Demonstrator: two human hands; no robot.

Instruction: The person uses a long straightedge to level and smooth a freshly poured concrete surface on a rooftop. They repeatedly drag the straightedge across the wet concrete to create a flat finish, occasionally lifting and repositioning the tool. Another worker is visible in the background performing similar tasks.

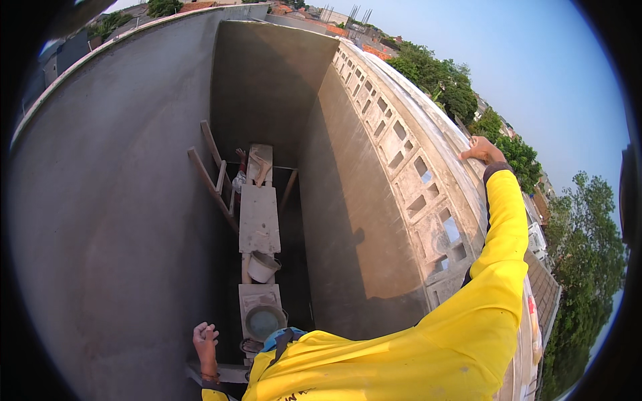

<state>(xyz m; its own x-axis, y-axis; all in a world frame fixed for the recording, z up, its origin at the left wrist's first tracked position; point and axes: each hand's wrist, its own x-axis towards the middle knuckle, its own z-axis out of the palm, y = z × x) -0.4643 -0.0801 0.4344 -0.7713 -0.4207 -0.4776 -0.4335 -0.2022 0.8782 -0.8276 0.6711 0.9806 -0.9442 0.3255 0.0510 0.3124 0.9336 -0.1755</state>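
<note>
My left hand (204,342) is raised at the lower left beside the grey plastered wall (114,214), its fingers loosely bent and apart with nothing visible in them. My right hand (481,150) grips the top edge (461,138) of the right wall, above a row of openwork ventilation blocks (394,140). My yellow sleeve stretches along that wall. Below me, a narrow walkway of pale boards (259,219) holds a white bucket (264,267) and, nearer me, a round container of grey liquid (263,323).
A co-worker's bare leg (261,167) is on the far board, with a hand beside it. A wooden ladder-like frame (210,179) leans at the left wall. A dark drop lies below the boards. Trees (578,247) and rooftops stand outside the walls.
</note>
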